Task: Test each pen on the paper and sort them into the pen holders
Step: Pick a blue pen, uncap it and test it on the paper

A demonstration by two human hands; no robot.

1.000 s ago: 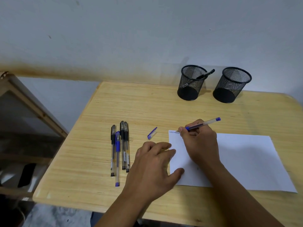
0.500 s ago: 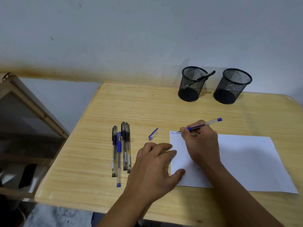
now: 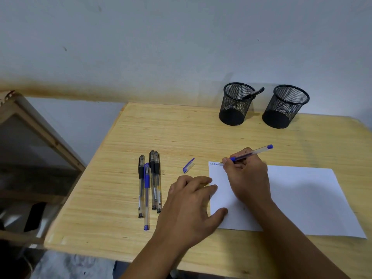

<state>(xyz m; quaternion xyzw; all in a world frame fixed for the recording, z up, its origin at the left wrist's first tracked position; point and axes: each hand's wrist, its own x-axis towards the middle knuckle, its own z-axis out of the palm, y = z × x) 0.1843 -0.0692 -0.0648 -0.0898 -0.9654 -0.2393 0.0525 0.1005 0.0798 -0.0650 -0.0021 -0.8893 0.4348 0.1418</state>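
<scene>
Barely anything has moved since a second ago: my right hand (image 3: pixel 246 176) has crept a touch to the right along the top edge of the paper (image 3: pixel 302 198), and the line of small blue scribbles at the top left corner has grown a bit. My fingers (image 3: pixel 228 161) on that hand are curled and pinching the blue pen (image 3: pixel 251 153) near its tip, with the tip down on the sheet and the clear barrel slanting up and to the right past my knuckles.

My left hand (image 3: pixel 191 206) hasn't budged, it lies flat with fingers relaxed and loosely spread, fingertips and thumb pressing on the left edge of the paper, the rest of the palm on the tabletop (image 3: pixel 181 133).

That pen's blue cap (image 3: pixel 188 165) sits on the wood just left of the sheet's top corner, not touching it. Further left is the bunch of untested pens (image 3: pixel 150 184), four of them lying side by side, roughly parallel, three with black grips and one blue.

At the back, by the wall, are the two black mesh holders. The left holder (image 3: pixel 236 104) has one black pen (image 3: pixel 252 94) leaning in it, end poking over the rim. The right holder (image 3: pixel 285 106) stands just beside it, apart.
</scene>
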